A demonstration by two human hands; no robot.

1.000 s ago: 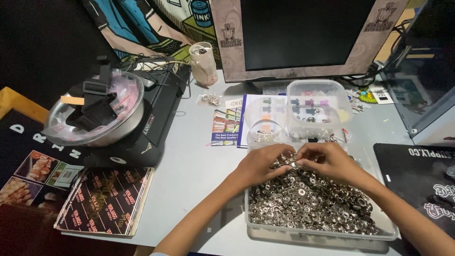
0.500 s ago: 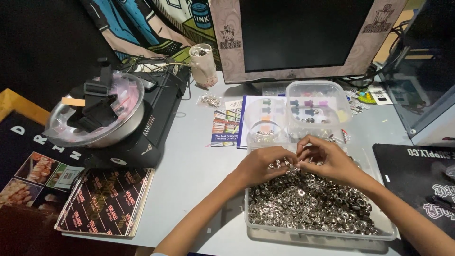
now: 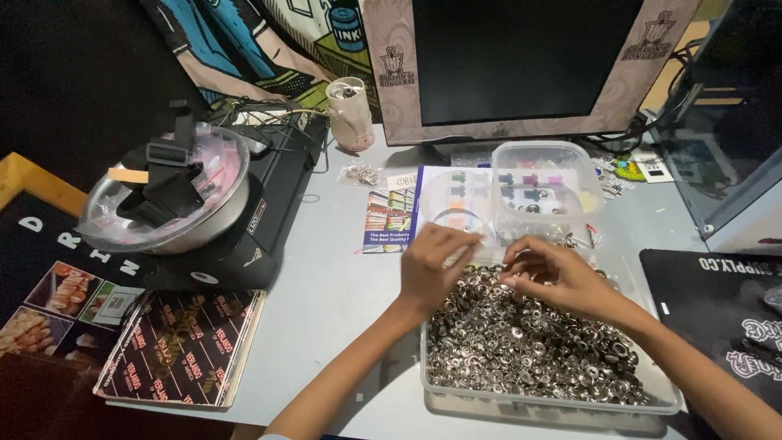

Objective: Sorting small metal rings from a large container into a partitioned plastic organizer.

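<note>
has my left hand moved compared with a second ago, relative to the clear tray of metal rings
Yes. The left hand has drifted slightly left and apart from the right hand, which it met earlier; it now sits at the far left corner of the tray.

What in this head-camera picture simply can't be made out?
- Whether the left hand or right hand pinches a ring: fingers curl over it.
- Clear tray of metal rings: lower edge cut off by the frame.
- Contents of the small lidded box: too small, blurred.

Tabletop (image 3: 326, 285): pale grey, evenly lit.
Far edge: dark monitor (image 3: 521, 57), patterned frame.
Left of tabletop: black, unlit surroundings.
</note>
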